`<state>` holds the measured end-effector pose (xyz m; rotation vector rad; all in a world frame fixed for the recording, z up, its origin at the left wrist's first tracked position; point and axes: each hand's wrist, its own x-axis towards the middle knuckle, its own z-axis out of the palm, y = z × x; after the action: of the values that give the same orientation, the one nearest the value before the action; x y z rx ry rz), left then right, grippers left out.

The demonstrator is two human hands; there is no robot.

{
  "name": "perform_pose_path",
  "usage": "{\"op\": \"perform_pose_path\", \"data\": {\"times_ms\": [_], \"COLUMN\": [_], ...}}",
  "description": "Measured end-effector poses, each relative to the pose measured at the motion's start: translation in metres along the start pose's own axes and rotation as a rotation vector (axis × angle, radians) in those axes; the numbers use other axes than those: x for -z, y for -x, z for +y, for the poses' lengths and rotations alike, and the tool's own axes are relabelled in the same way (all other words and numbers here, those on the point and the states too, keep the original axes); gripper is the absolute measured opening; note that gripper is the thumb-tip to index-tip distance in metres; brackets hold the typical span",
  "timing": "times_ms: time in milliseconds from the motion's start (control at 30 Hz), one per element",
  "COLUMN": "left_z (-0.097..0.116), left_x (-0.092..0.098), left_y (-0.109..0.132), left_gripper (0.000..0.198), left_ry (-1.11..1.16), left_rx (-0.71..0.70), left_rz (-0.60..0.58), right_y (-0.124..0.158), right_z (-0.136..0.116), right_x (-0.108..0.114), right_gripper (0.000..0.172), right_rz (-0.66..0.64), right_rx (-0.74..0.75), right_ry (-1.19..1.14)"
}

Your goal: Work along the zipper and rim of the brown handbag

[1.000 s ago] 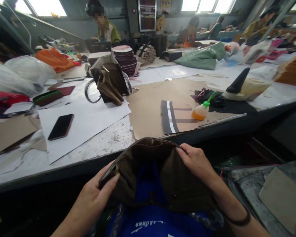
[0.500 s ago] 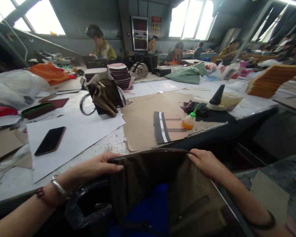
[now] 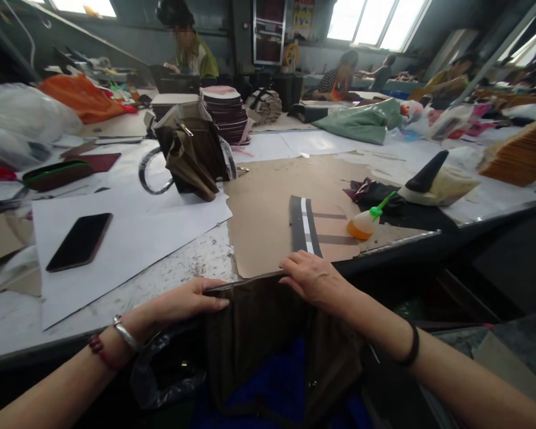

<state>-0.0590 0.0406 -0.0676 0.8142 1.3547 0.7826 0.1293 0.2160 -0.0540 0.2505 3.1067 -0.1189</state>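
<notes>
The dark brown fabric bag piece (image 3: 259, 333) hangs from the near edge of the long white worktable (image 3: 178, 268), its top hem pulled level with the table lip, probably so the cloth stays taut and flat between 2 grips. The left hand (image 3: 185, 301) pinches the hem's left corner, thumb on top and fingers curled narrow under the edge, wrist lying low with a silver bangle and a red cord on it. The right hand (image 3: 312, 277) comes in over the hem near its middle, palm down, fingers bent and closed on the fabric; how far the fingertips tuck under is hard to see. Both forearms reach forward from below. Just beyond the right hand lies a brown cardboard sheet (image 3: 268, 208) carrying a black-and-white striped strip (image 3: 304, 226), with an orange glue bottle with a green nozzle (image 3: 365, 221) near it. A black phone (image 3: 79, 241) rests on white paper, well apart to the left.
</notes>
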Motion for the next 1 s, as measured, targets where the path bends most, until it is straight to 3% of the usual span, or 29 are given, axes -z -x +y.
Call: {"op": "perform_pose_path", "data": {"times_ms": [267,433,667,1000], "left_z": [-0.008,-0.021,-0.03,-0.035], "left_x": [0.008,0.012,0.014,0.005], "left_y": [0.001,-0.003,-0.003,-0.002], "left_gripper": [0.035,0.032,0.03,0.035], "left_ry": [-0.106,-0.134,-0.213,-0.349], "left_rx": [-0.065,-0.127,-0.134,-0.204], "left_rz": [0.076,0.129,0.162,0.314], "right_y": [-0.027,-0.019,-0.02,-0.028], "right_z": [-0.014,-0.015,-0.021,-0.029], "right_x": [-0.021,-0.018,-0.024,-0.033], "right_gripper": [0.024,0.018,0.017,0.022], "right_rz": [-0.096,-0.23,-0.227,-0.192], "right_rx": [-0.014,0.173,0.064,0.057], "right_ry": [-0.014,-0.171,-0.301,-0.402]}}
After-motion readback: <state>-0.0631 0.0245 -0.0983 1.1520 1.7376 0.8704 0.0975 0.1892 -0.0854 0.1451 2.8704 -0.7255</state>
